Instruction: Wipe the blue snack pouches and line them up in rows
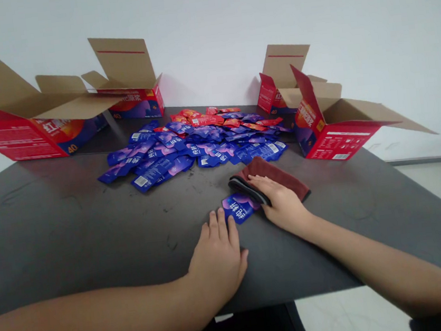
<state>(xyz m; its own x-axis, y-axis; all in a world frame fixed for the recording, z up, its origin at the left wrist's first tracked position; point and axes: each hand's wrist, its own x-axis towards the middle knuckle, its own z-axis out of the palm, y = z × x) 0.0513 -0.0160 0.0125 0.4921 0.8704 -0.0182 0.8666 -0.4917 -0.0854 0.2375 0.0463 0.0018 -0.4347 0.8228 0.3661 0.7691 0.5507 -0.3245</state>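
Wall, head view: plain white (pixel 205 29), behind the table.
Table: dark grey (pixel 93 233), with smudges.
Boxes: four, red and blue with flaps up; a front box (pixel 22 140) and rear box (pixel 137 103) at left, another rear box (pixel 268 93) and front box (pixel 337 141) at right.
Pile: blue sachets (pixel 157 165) heaped between the boxes, red sachets (pixel 207 119) mostly towards the back.
Loose sachet: blue (pixel 237 209), on the table between the hands, its right end under the cloth.
Cloth: brown, dark-edged, folded (pixel 281 177).
Left hand: palm down (pixel 218 256), fingers straight and slightly spread, pinching nothing; index fingertip at the loose sachet's edge.
Right hand: over the cloth (pixel 280 196), fingers close together on top; thumb hidden, so I cannot tell whether it pinches.
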